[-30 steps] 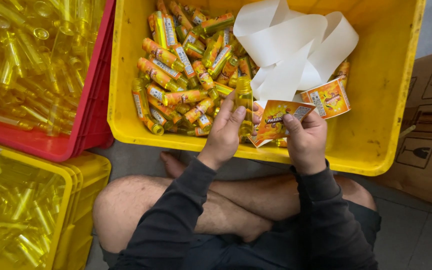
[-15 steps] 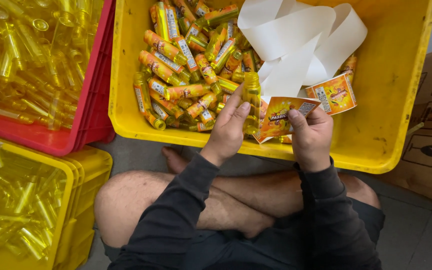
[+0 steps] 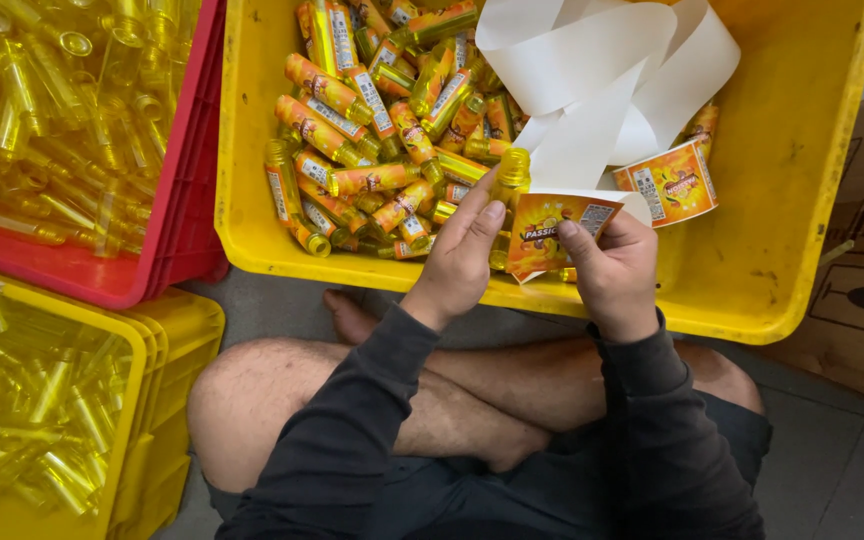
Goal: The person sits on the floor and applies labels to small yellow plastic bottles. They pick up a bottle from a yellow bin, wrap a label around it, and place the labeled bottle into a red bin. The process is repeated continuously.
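Note:
My left hand [image 3: 462, 250] grips a small clear yellow bottle [image 3: 510, 175] upright over the near edge of the big yellow crate [image 3: 752, 270]. My right hand [image 3: 612, 275] pinches an orange sticker label [image 3: 547, 235] on the white backing strip [image 3: 592, 95] and holds it against the bottle. The strip curls up into the crate, with another orange label [image 3: 674, 183] on it to the right. A heap of several labelled bottles [image 3: 372, 130] fills the crate's left half.
A red crate [image 3: 167, 210] of plain yellow bottles stands at the upper left, and a second yellow crate [image 3: 167, 390] of them at the lower left. A cardboard box [image 3: 862, 290] stands at the right. My crossed bare legs [image 3: 352, 400] rest on the grey floor.
Both hands stay together at the crate's near edge, with the bottle and label in them. The view has shifted slightly.

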